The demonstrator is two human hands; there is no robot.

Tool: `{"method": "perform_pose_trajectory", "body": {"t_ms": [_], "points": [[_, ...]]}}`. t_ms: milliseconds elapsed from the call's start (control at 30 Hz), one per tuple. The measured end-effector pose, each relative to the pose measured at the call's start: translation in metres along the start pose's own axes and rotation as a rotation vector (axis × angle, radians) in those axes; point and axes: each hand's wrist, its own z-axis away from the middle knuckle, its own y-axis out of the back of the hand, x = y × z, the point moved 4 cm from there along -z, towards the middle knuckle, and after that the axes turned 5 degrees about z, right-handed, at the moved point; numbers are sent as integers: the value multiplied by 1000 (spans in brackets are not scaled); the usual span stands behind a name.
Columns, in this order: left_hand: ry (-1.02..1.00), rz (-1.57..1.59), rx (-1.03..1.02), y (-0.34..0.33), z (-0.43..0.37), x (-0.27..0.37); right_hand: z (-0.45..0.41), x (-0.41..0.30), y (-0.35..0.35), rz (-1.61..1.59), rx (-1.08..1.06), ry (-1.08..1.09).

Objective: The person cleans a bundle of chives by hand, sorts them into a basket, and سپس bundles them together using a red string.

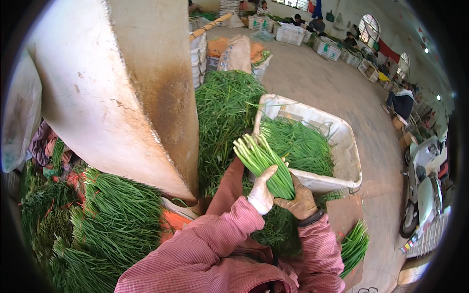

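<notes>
My left hand, in a pale, soiled glove, grips a bunch of long green stalks with whitish cut ends pointing up and left. On the bunch's lower end my right hand is closed, in a brown-stained glove with a dark band at the wrist. Just beyond the hands stands a white plastic crate, partly filled with loose green stalks. Another bunch of stalks lies on a brown board to the right of my right arm.
Loose greens are heaped left of the crate, beside a stained wall edge. Tied bunches lie at lower left. A parked scooter stands at right. People sit along the far wall behind white crates; one person sits at right.
</notes>
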Motion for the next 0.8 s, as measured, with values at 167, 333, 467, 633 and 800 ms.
{"method": "perform_pose_trajectory", "body": {"t_ms": [167, 333, 467, 633, 800], "points": [[-342, 38, 57, 0, 13, 67, -87, -67, -7, 269, -323, 109], [-339, -14, 1, 36, -12, 99, -166, -1, -94, -296, -285, -34], [-311, -219, -65, 28, 0, 101, -109, -44, -85, 500, -61, 69], [-44, -515, -61, 25, 4, 63, -59, -64, -16, 887, 87, -131], [262, -526, -187, 15, 23, 7, -48, -29, 34, -448, 177, -26]]}}
